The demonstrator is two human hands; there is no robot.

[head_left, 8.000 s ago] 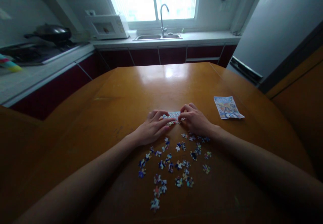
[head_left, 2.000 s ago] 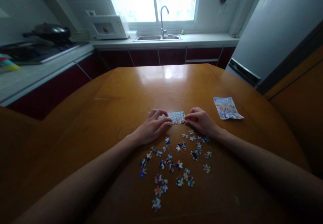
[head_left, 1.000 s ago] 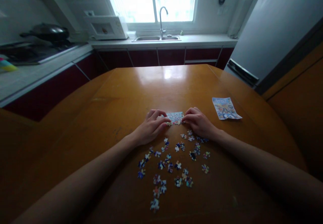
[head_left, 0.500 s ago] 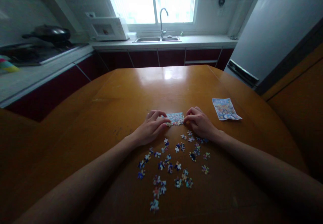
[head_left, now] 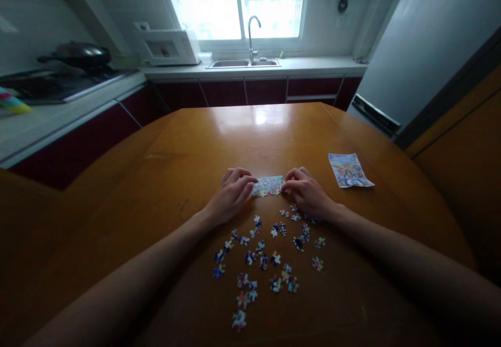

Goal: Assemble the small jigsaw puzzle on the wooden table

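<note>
Joined pieces of a jigsaw puzzle (head_left: 268,186) form a small, mostly pale-blue rectangle flat on the wooden table, its near edge showing knobs. At its left side is my left hand (head_left: 234,193), fingers bent and their tips on the edge. My right hand (head_left: 305,190) pinches at the opposite side, thumb and forefinger by the right edge. Whether a single piece is between those fingers cannot be made out. Nearer to me lie several loose puzzle pieces (head_left: 275,258), some in small clusters, a few of them partly under my right wrist.
A creased printed picture sheet (head_left: 349,170) lies right of my right hand. The wooden table (head_left: 188,148) reaches to a counter with a sink (head_left: 242,63), a white microwave (head_left: 170,47) and a stove with a dark pan (head_left: 80,55). A fridge (head_left: 422,39) stands at the right.
My left hand has drawn slightly left and its fingers cover less of the joined puzzle. My right hand has shifted a little left against the right edge. The view has tilted slightly.
</note>
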